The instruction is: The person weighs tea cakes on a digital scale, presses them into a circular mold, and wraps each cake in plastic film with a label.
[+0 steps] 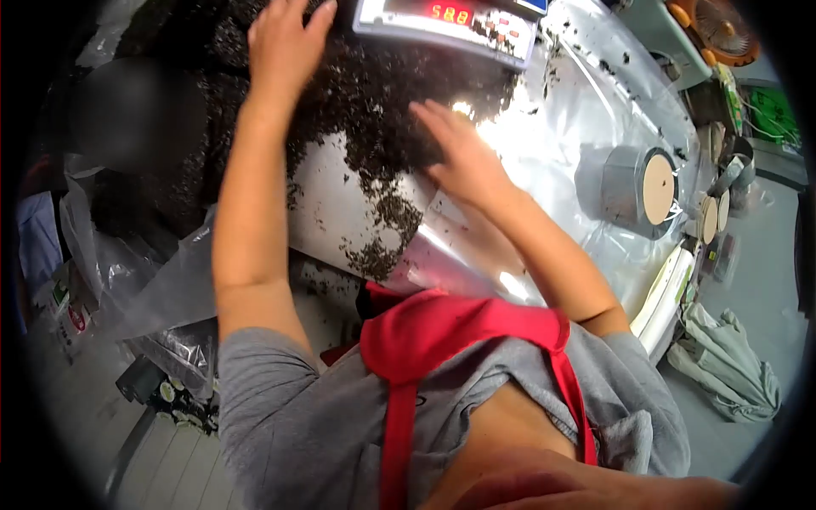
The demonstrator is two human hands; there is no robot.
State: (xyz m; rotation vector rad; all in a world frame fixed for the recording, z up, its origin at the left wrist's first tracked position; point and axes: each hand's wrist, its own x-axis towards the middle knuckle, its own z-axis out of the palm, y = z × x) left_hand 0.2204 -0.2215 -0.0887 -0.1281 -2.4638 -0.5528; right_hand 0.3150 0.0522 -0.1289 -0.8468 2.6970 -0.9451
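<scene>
Fingers loosely spread on our right hand, thumb apart; we see nothing in it. Left hand is at the far left of the dark loose flakes, thumb out; we cannot tell if it has hold of anything. Hands flank the flakes, presumably keeping them gathered. Scale just beyond, likely for easy reach; canister well right, probably clear of spillage.
</scene>
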